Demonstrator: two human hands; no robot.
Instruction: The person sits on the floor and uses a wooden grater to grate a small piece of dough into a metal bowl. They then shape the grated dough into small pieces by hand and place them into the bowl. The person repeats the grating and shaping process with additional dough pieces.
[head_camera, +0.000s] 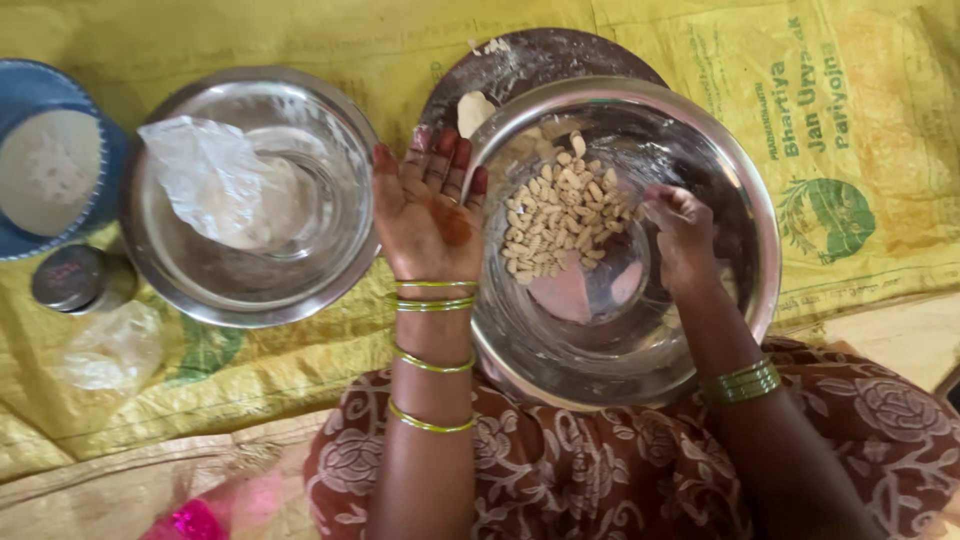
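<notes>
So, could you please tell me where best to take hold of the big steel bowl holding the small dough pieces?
Probably by the big steel bowl's thin rolled rim on its far right side, grip pinching over the edge. That stretch is bare, while the left hand rests at the opposite rim.

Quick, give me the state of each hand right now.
Left hand: open, palm up, holding nothing, at the rim of the large round steel bowl.
Right hand: fingers pinched together inside that bowl; what they hold cannot be told.
</notes>
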